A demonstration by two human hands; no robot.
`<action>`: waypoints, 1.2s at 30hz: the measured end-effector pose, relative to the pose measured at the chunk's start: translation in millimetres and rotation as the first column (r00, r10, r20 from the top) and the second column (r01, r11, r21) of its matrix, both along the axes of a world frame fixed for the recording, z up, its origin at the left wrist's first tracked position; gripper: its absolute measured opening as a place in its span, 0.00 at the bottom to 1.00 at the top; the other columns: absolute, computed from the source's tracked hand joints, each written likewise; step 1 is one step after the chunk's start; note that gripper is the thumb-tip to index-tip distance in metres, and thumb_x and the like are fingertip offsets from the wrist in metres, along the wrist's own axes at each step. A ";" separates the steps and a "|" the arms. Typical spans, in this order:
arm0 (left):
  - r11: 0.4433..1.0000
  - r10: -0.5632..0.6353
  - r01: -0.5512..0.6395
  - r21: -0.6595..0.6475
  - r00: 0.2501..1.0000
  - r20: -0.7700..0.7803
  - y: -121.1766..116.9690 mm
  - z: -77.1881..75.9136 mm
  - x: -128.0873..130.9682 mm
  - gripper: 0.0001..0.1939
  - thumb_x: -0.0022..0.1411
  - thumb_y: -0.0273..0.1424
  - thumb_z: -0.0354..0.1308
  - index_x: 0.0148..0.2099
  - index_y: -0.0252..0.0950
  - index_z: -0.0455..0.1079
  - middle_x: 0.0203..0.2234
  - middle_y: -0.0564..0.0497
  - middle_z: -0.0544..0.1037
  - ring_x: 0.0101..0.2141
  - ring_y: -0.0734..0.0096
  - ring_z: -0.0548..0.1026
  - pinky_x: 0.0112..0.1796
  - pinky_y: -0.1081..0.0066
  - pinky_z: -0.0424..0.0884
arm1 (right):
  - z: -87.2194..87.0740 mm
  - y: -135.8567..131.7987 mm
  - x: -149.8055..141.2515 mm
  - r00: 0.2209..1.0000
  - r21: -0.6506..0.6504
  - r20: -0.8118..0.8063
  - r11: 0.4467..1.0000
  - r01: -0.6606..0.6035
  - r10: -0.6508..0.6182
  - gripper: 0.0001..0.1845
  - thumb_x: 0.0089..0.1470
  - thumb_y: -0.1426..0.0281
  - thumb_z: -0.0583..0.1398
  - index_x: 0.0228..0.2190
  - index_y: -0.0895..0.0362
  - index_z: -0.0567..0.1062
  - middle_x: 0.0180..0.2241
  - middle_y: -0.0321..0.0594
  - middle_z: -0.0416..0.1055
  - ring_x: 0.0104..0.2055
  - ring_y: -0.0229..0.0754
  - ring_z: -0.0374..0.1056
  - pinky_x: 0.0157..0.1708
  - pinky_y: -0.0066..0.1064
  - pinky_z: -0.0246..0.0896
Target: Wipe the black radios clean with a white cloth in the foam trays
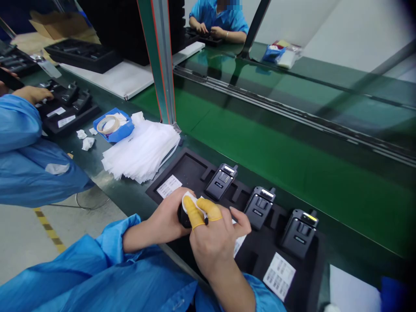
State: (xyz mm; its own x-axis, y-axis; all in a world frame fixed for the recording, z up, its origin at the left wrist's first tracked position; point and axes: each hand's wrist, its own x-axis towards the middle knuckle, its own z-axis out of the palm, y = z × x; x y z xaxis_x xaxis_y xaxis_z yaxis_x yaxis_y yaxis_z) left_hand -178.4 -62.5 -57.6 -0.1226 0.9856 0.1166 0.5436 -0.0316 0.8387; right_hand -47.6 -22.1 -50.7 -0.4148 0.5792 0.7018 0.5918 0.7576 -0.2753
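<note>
Yellow finger covers (193, 213) sheathed two fingers of my right hand (214, 238); these were bent and pressed a white cloth (188, 199) against a dark device (183, 219), while the outer fingers stood loose to the side. In the head view, my left hand (167, 219) was curled nearly closed around the device, supporting it at the near edge of the black tray (188, 168). My grip hid most of its casing, so its facing side could not be determined. Three handsets (260, 208) lay in a row in the tray. A stack of white sheets (143, 147) lay on the table (203, 145), left of the tray. Step in hand, as judged: wiping the device surface. The next move called for a firm left-hand hold, light fingertip pressure and an even stroke, with the cloth flat against the casing.
</note>
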 end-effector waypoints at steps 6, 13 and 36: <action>0.997 -0.042 0.044 0.061 0.999 -0.019 1.6 0.1 3.1 0.19 0.48 0.29 0.61 0.43 0.37 0.61 0.39 0.47 0.72 0.41 0.62 0.72 0.43 0.63 0.70 | 1.4 -8.7 -3.0 0.994 -0.020 0.073 0.996 0.085 -0.084 0.16 0.52 0.81 0.49 0.34 0.55 0.72 0.29 0.36 0.71 0.36 0.39 0.62 0.47 0.43 0.43; 0.998 -0.026 0.030 0.057 0.998 -0.054 -0.7 2.0 5.2 0.24 0.40 0.21 0.55 0.44 0.37 0.62 0.41 0.46 0.72 0.43 0.60 0.72 0.44 0.61 0.70 | -7.9 8.0 20.5 0.972 -0.139 0.194 0.977 0.161 -0.132 0.14 0.46 0.81 0.51 0.26 0.54 0.74 0.27 0.36 0.67 0.32 0.39 0.58 0.45 0.43 0.42; 1.000 -0.007 0.007 -0.021 1.000 -0.030 0.8 2.4 3.6 0.27 0.40 0.22 0.59 0.46 0.38 0.60 0.42 0.46 0.71 0.43 0.60 0.72 0.45 0.61 0.69 | -10.0 4.8 16.0 0.998 -0.120 -0.003 0.991 -0.060 0.060 0.17 0.50 0.82 0.51 0.32 0.50 0.73 0.30 0.32 0.71 0.36 0.36 0.62 0.47 0.39 0.43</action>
